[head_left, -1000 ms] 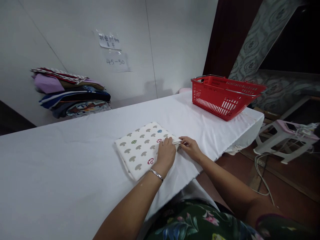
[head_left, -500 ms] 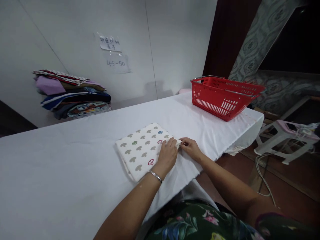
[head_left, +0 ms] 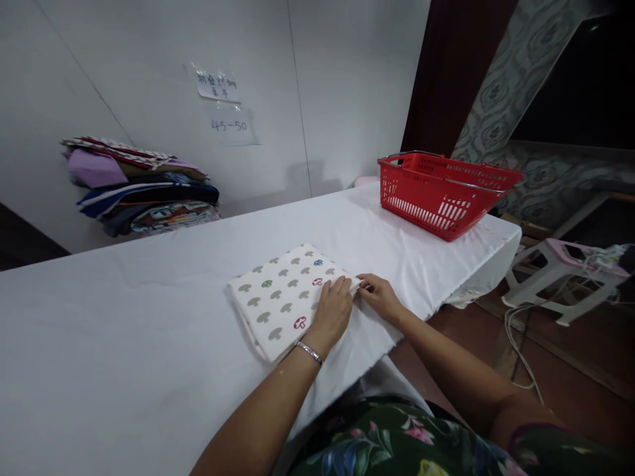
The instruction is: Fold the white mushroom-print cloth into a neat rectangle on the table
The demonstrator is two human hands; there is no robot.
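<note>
While the left hand [head_left: 334,309] lies on the folded cloth [head_left: 278,291] with loose fingers, the right hand [head_left: 381,296] pinches the cloth's right corner, a basket [head_left: 426,198] standing beyond the cloth.

On the table [head_left: 124,330] before me lies a cloth [head_left: 278,291], my left hand [head_left: 332,309] on top of its near right part and my right hand [head_left: 380,295] at its right corner. Farther off to the right, a basket [head_left: 421,206] stands on the table. Beyond the far edge, to my left, is a fabric stack [head_left: 149,188]; the wall [head_left: 342,79] behind carries paper notes [head_left: 218,86]. A stool [head_left: 550,277] stands on the floor [head_left: 461,337], right of the table.
</note>
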